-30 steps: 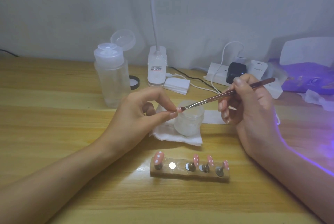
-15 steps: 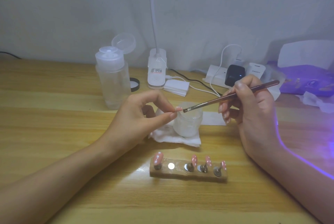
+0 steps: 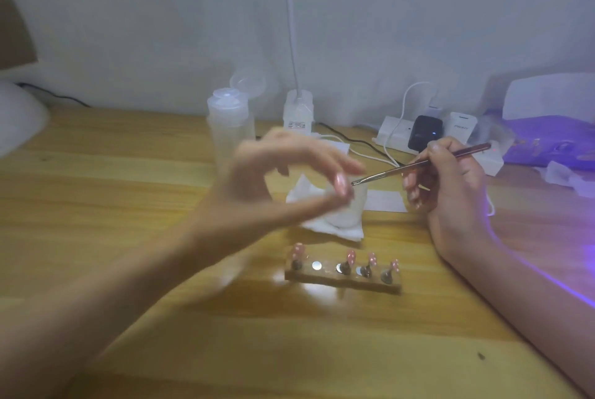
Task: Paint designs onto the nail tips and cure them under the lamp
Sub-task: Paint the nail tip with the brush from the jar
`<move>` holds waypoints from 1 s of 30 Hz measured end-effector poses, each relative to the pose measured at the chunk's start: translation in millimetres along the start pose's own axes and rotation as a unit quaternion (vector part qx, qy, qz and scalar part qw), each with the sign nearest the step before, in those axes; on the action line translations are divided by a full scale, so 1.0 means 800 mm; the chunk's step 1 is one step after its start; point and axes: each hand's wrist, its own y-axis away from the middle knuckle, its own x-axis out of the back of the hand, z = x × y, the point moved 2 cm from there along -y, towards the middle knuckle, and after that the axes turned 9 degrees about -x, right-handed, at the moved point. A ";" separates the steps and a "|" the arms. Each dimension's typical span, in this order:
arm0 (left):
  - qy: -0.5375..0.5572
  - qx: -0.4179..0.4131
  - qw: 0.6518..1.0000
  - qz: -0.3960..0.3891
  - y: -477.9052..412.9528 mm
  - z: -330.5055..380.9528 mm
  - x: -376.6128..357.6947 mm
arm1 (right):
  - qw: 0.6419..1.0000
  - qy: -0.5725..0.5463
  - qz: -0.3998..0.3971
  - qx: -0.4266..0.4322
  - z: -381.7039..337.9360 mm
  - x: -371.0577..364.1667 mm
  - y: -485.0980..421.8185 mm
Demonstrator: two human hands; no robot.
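Left hand (image 3: 273, 186), blurred, pinches a pink nail tip (image 3: 341, 185) above mid-table | right hand (image 3: 450, 186) grips the nail brush (image 3: 418, 165), bristles just beside the tip | risk: an unsteady pinch could smear wet paint or drop the tip | curing lamp (image 3: 547, 128) glows at the back right corner

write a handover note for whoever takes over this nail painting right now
Left hand: pinches a small pink nail tip between thumb and forefinger; view blurred.
Right hand: grips the thin reddish-handled brush, bristles just beside that tip.
Long wooden holder block, nearer the person: four pink tips mounted, second slot from left bare.
White curing lamp glows purple, far right.
Done: four tips seated; their designs too blurred to judge.
Left: finish the held tip, cure it under the lamp, seat it in that slot.
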 end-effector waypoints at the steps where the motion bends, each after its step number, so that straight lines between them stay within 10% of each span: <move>1: -0.018 0.008 0.999 -0.038 0.010 0.002 -0.007 | 1.000 -0.003 0.002 -0.001 0.000 0.000 0.000; 30: 0.002 0.223 0.970 -0.099 0.056 -0.021 -0.025 | 1.000 0.022 -0.002 0.007 0.002 0.001 0.001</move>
